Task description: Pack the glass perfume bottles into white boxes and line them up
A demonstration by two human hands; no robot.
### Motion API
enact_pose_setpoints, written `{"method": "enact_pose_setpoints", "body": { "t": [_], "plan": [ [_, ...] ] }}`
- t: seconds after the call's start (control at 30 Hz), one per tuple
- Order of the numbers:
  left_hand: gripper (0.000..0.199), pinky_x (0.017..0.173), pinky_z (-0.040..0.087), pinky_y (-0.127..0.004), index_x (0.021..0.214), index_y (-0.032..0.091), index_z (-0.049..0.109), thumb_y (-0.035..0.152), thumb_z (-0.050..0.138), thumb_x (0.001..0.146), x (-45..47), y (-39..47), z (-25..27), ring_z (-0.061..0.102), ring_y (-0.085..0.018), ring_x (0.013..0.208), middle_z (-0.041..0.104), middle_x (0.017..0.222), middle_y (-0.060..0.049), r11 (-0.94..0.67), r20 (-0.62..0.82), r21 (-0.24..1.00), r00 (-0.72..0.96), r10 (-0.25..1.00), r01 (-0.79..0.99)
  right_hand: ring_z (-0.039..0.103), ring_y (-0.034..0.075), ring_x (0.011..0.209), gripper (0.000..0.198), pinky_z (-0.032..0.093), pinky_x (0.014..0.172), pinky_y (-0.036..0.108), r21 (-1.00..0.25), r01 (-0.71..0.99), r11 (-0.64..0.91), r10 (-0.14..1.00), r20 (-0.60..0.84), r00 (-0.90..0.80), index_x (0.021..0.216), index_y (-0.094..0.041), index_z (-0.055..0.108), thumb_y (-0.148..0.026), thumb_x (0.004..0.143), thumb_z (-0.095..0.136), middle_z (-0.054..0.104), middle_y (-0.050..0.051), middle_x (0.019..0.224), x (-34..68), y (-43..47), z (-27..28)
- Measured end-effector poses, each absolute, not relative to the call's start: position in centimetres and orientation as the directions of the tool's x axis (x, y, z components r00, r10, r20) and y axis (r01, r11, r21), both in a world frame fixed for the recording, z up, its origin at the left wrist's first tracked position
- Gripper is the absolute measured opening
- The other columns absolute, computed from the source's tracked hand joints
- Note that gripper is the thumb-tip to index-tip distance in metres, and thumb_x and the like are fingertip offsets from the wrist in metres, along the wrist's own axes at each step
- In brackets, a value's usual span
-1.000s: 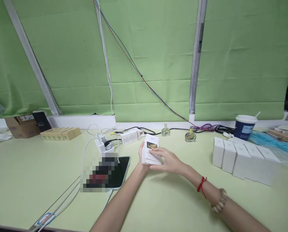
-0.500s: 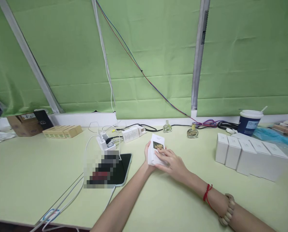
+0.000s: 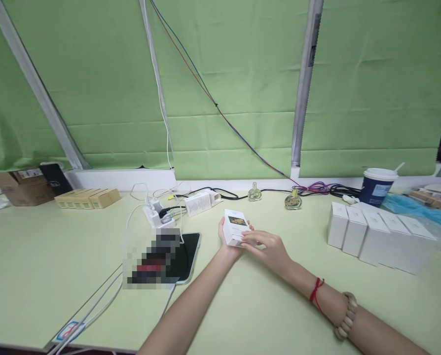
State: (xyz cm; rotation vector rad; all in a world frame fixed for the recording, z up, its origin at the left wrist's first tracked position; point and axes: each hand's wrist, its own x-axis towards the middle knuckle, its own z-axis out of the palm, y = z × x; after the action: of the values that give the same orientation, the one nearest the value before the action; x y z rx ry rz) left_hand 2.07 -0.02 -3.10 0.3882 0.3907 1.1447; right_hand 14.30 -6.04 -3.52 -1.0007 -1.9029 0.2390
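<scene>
A small white carton with a dark picture panel and gold design on its face is held above the table at mid-view. My left hand cradles it from beneath, thumb along the left side and fingertips showing at the right edge. At the carton's lower right corner, the fingers of my right hand grip its near end; the thumb's exact contact is partly hidden. Beyond the carton stand two small glass perfume bottles, a left bottle and a right bottle.
Several white boxes stand in a row at right, before a blue cup. A phone or tablet, power strip and another white carton lie left. Farther left are yellowish boxes and a cardboard box.
The carton has tilted so its near end shows more. My right hand's fingers have slid from the picture panel down to the carton's lower right corner. The view has shifted slightly.
</scene>
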Motion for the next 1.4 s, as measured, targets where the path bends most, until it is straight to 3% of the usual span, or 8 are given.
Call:
{"method": "enact_pose_setpoints", "body": {
  "t": [0.5,0.6,0.7,0.8,0.87,1.13,1.3,1.4],
  "plan": [
    [0.043,0.061,0.045,-0.038,0.077,0.014,0.055,0.054,0.040,0.073,2.4,0.1,-2.6,0.058,-0.023,0.062,0.059,0.068,-0.009,0.408,-0.175,0.516,0.374,0.911,-0.753,0.063,0.016,0.084,0.020,0.052,0.067,0.026,-0.653,0.562,0.507,0.822,0.562,-0.089,0.088,-0.025,0.065,-0.038,0.083,0.050,0.068,0.001,0.095,14.0,-6.1,-3.2],
    [0.041,0.062,0.045,-0.037,0.076,0.015,0.055,0.054,0.043,0.073,2.5,0.1,-2.6,0.058,-0.021,0.062,0.059,0.065,-0.007,0.411,-0.183,0.515,0.372,0.910,-0.753,0.058,0.018,0.101,0.026,0.050,0.081,0.031,-0.630,0.568,0.530,0.812,0.570,-0.125,0.102,-0.027,0.062,-0.039,0.083,0.049,0.064,0.002,0.108,14.0,-6.3,-3.3],
    [0.037,0.065,0.045,-0.034,0.075,0.015,0.055,0.051,0.050,0.071,2.9,0.0,-2.7,0.058,-0.020,0.063,0.059,0.064,-0.005,0.424,-0.157,0.523,0.405,0.901,-0.740,0.040,0.022,0.125,0.048,0.037,0.100,0.039,-0.591,0.591,0.548,0.814,0.538,-0.217,0.125,-0.030,0.050,-0.045,0.080,0.053,0.045,0.003,0.135,14.1,-6.3,-3.4],
    [0.037,0.065,0.045,-0.033,0.076,0.013,0.057,0.050,0.052,0.070,3.2,-0.4,-2.5,0.058,-0.019,0.063,0.060,0.065,-0.005,0.454,-0.149,0.566,0.456,0.877,-0.688,0.025,0.024,0.133,0.066,0.028,0.106,0.043,-0.608,0.582,0.540,0.835,0.474,-0.280,0.136,-0.032,0.034,-0.050,0.076,0.056,0.026,0.003,0.146,14.6,-6.0,-3.5],
    [0.038,0.064,0.044,-0.033,0.076,0.014,0.057,0.050,0.051,0.071,3.2,-0.8,-2.3,0.058,-0.019,0.061,0.060,0.064,-0.005,0.455,-0.163,0.597,0.455,0.875,-0.661,0.022,0.024,0.134,0.066,0.027,0.106,0.043,-0.636,0.540,0.550,0.833,0.459,-0.308,0.137,-0.032,0.033,-0.050,0.077,0.055,0.025,0.004,0.146,14.9,-5.7,-3.6],
    [0.038,0.059,0.045,-0.035,0.076,0.015,0.055,0.053,0.047,0.072,3.3,-1.3,-1.9,0.057,-0.021,0.057,0.058,0.062,-0.004,0.459,-0.159,0.647,0.481,0.862,-0.609,0.036,0.024,0.126,0.062,0.036,0.100,0.041,-0.724,0.380,0.575,0.818,0.509,-0.269,0.132,-0.031,0.042,-0.043,0.074,0.062,0.038,0.007,0.139,15.3,-4.6,-4.2],
    [0.042,0.058,0.045,-0.036,0.075,0.016,0.054,0.057,0.046,0.070,2.9,-0.7,-2.2,0.058,-0.022,0.058,0.059,0.065,-0.005,0.527,-0.161,0.603,0.556,0.815,-0.599,0.026,0.028,0.132,0.074,0.042,0.095,0.041,-0.749,0.336,0.572,0.807,0.441,-0.393,0.132,-0.028,0.042,-0.038,0.065,0.071,0.032,0.009,0.143,16.1,-4.3,-3.4],
    [0.043,0.058,0.045,-0.035,0.072,0.016,0.052,0.058,0.044,0.070,2.7,-0.3,-2.3,0.057,-0.021,0.057,0.058,0.064,-0.005,0.519,-0.160,0.627,0.556,0.816,-0.581,0.024,0.029,0.133,0.070,0.047,0.088,0.039,-0.761,0.306,0.572,0.794,0.419,-0.441,0.132,-0.027,0.042,-0.035,0.068,0.068,0.029,0.008,0.144,16.5,-4.2,-3.1]
  ]
}}
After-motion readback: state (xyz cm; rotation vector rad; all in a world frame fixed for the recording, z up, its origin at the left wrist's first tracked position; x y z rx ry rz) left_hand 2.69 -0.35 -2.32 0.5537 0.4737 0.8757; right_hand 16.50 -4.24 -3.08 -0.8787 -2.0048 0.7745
